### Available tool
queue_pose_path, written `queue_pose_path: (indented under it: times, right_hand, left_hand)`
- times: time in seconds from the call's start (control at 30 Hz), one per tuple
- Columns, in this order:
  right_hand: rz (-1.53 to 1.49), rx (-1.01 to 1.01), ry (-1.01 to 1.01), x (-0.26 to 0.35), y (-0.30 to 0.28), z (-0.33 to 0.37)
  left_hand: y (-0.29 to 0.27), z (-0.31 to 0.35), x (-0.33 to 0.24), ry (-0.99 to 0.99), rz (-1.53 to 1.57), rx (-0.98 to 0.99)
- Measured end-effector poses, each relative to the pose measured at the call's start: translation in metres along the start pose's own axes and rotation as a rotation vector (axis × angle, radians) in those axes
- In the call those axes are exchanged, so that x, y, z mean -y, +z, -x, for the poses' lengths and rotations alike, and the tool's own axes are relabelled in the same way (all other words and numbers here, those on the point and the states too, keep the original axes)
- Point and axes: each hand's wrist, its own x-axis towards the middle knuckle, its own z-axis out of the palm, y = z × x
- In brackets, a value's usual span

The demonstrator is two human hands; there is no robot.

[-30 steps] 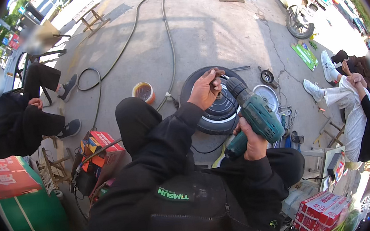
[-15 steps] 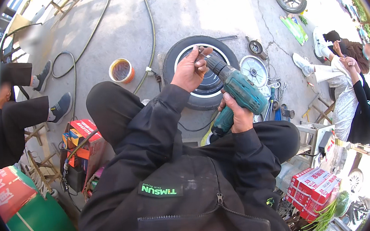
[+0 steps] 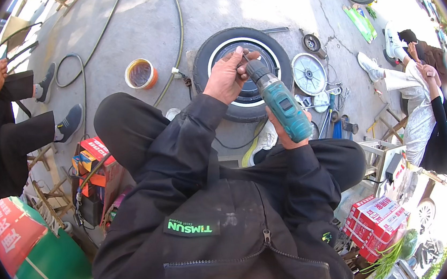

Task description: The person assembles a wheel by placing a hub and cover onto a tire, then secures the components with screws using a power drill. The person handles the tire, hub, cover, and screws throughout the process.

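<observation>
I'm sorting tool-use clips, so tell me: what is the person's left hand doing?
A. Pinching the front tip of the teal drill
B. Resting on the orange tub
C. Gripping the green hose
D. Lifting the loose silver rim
A: the left hand pinches the front end of the teal drill, whose handle the right hand holds, above the white-walled tyre.

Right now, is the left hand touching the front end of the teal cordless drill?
Touching. The head view shows the left hand with its fingers closed around the dark chuck end of the teal cordless drill, above the small tyre.
</observation>
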Motion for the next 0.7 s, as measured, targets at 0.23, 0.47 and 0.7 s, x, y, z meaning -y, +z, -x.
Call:
queue_pose_path:
  times: [0.23, 0.47, 0.7]
  right_hand:
    - [-1.019, -0.05, 0.833, -0.005, 0.005, 0.011]
    - [-0.779, -0.006, 0.696, 0.002, 0.02, 0.003]
    - [-0.618, 0.106, 0.723, 0.001, 0.044, -0.042]
  left_hand:
    - [-0.011, -0.002, 0.022, -0.03, -0.022, 0.017]
    - [-0.05, -0.019, 0.042, -0.08, -0.012, -0.053]
    - [-0.092, -0.045, 0.027, 0.09, -0.388, -0.185]
